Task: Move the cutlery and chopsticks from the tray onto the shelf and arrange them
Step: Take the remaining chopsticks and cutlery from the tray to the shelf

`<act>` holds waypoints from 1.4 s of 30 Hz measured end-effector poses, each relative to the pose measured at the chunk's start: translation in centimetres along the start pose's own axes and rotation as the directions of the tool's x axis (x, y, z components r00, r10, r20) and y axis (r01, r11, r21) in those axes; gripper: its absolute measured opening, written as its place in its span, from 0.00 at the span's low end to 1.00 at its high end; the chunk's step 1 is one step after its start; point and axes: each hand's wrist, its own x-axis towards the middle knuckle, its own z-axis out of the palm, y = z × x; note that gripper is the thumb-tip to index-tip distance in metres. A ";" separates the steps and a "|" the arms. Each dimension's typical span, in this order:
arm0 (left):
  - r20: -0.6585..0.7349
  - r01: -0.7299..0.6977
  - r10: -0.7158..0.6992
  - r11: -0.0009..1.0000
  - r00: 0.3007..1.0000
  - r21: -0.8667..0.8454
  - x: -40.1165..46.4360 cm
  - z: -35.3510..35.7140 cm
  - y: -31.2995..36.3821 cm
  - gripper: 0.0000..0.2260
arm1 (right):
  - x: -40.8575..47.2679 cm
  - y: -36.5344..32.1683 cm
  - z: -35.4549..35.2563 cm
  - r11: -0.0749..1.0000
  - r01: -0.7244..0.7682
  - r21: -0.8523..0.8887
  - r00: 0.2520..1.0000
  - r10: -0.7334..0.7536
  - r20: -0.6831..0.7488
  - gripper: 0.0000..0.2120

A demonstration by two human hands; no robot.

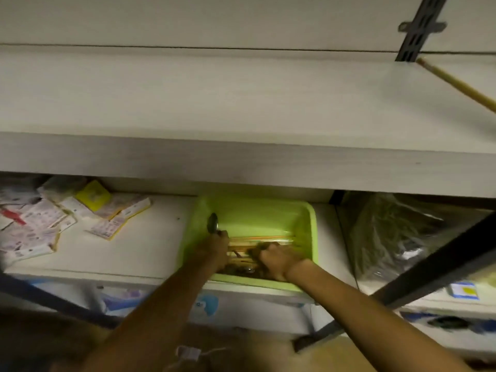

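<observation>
A lime-green tray [257, 213] stands on the lower shelf, under the wide pale upper shelf [214, 103]. Several chopsticks [263, 240] and dark cutlery lie along the tray's near side. My left hand [214, 251] is at the tray's left rim, closed around a metal spoon [212, 222] whose bowl sticks up past the fingers. My right hand [276, 260] reaches into the tray's near half, its fingers curled down on the cutlery pile; what it holds is blurred. A single chopstick [456, 81] lies on the upper shelf at the far right.
Scattered paper packets and cards [53, 224] lie left of the tray on the lower shelf. A clear bag of dark greenish contents [397, 237] sits to the right. A black slotted bracket [418, 30] stands on the back wall, and a dark diagonal bar [429, 267] crosses lower right.
</observation>
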 end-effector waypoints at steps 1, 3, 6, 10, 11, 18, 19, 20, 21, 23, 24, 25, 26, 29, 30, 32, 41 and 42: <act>-0.013 -0.017 0.017 0.999 1.000 0.037 0.1 0.0 0.0 0.22 | -0.1 -0.2 0.2 1.000 -0.013 -0.017 1.000 0.013 0.014 0.24; -0.024 -0.051 0.053 0.996 0.998 0.079 0.5 -0.1 -0.1 0.23 | -0.3 -0.7 0.6 0.998 -0.059 -0.037 0.998 0.060 0.004 0.28; -0.071 -0.107 0.114 0.989 0.991 0.103 1.0 -0.3 -0.6 0.24 | -0.8 -1.4 1.3 0.988 -0.144 -0.048 0.989 0.142 -0.048 0.31; -0.180 -0.167 0.217 0.952 0.959 0.256 0.9 0.1 -0.9 0.27 | -1.4 -2.5 2.4 0.972 -0.231 0.034 0.965 0.234 -0.121 0.29; -0.208 -0.168 0.236 0.939 0.949 0.301 1.1 0.4 -1.0 0.29 | -1.4 -2.7 2.6 0.967 -0.250 0.052 0.958 0.255 -0.134 0.28; -0.318 -0.155 0.263 0.932 0.911 0.326 1.0 1.6 -1.4 0.25 | -2.0 -3.3 3.0 0.957 -0.284 0.050 0.952 0.288 -0.102 0.21; -0.325 -0.156 0.268 0.931 0.907 0.330 1.0 1.6 -1.3 0.24 | -2.0 -3.2 2.9 0.957 -0.284 0.054 0.953 0.288 -0.089 0.20; -0.329 -0.165 0.276 0.930 0.903 0.330 0.9 1.5 -1.2 0.25 | -2.1 -3.1 2.8 0.957 -0.285 0.056 0.954 0.289 -0.080 0.20; -0.333 -0.178 0.286 0.930 0.898 0.321 0.7 1.3 -1.1 0.26 | -2.2 -3.1 2.7 0.955 -0.289 0.060 0.953 0.293 -0.073 0.20; -0.334 -0.222 0.297 0.944 0.895 0.245 0.4 1.1 -1.1 0.27 | -2.2 -3.0 2.7 0.952 -0.294 0.086 0.952 0.300 -0.068 0.20; -0.329 -0.257 0.302 0.951 0.895 0.173 0.4 1.0 -1.1 0.27 | -2.2 -3.0 2.7 0.951 -0.290 0.104 0.952 0.298 -0.068 0.20; -0.313 -0.289 0.301 0.953 0.901 0.087 0.5 1.0 -1.2 0.28 | -2.2 -3.0 2.7 0.951 -0.287 0.116 0.953 0.296 -0.065 0.20; -0.293 -0.318 0.303 0.948 0.907 -0.002 0.6 1.0 -1.3 0.29 | -2.2 -2.9 2.7 0.952 -0.280 0.124 0.955 0.290 -0.067 0.20; -0.220 -0.391 0.347 0.897 0.912 -0.208 0.8 0.7 -1.3 0.32 | -2.0 -2.9 2.6 0.954 -0.264 0.143 0.959 0.275 -0.061 0.20; -0.204 -0.409 0.363 0.871 0.909 -0.273 0.8 0.5 -1.2 0.33 | -1.9 -2.9 2.6 0.953 -0.258 0.158 0.961 0.270 -0.061 0.19; -0.213 -0.432 0.377 0.818 0.902 -0.379 0.8 0.1 -0.9 0.32 | -1.6 -2.7 2.6 0.948 -0.258 0.185 0.961 0.271 -0.050 0.17; -0.228 -0.260 0.126 0.507 0.966 -0.822 2.1 -0.8 0.0 0.25 | -0.6 -1.9 3.4 0.931 -0.300 0.208 0.951 0.309 -0.012 0.15; -0.175 -0.196 0.088 0.439 0.981 -0.877 2.4 -0.8 0.1 0.27 | -0.6 -1.8 3.4 0.930 -0.301 0.208 0.950 0.312 -0.019 0.15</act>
